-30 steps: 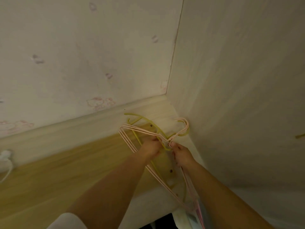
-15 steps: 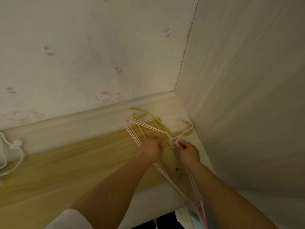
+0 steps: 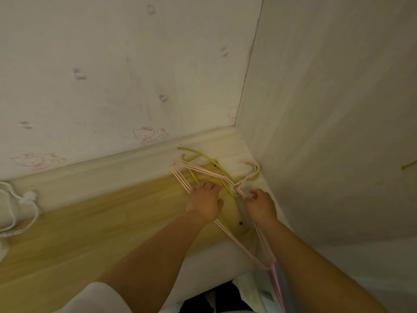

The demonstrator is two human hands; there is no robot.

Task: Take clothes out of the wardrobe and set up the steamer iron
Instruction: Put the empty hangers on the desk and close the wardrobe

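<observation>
While curled at fingers and thumb, pinches the wire necks of the pink hangers (image 3: 180, 177) just below their hooks with the right hand (image 3: 259, 205). Holds that hand low in the corner, knuckles toward the camera. Lays the left hand (image 3: 206, 201) just beside it, fingers fairly straight and spread, flat across the same bundle and gripping nothing. Presses there on both the pink wires and the yellow-green hangers (image 3: 198, 154) tangled under them.

Outward from the hands: pink and yellow-green hooks pointing into the corner, touching or almost touching the pale skirting board (image 3: 112, 168). Pink shoulders fanned to the left over the wooden surface (image 3: 90, 222); long pink bars running back under the right forearm toward the bottom edge. Ends there beside a crumpled sheet or bag of clear plastic (image 3: 259, 290); cannot tell whether anything lies in it. Next to it, a patch of dark cloth (image 3: 214, 299), too cropped to identify.

Further out: a white sleeve (image 3: 99, 294) on the left arm, a white cable (image 3: 27, 197) on the surface at far left, cartoon-print wallpaper (image 3: 144, 134) behind, and a plain pale panel (image 3: 327, 109) closing the right side.
</observation>
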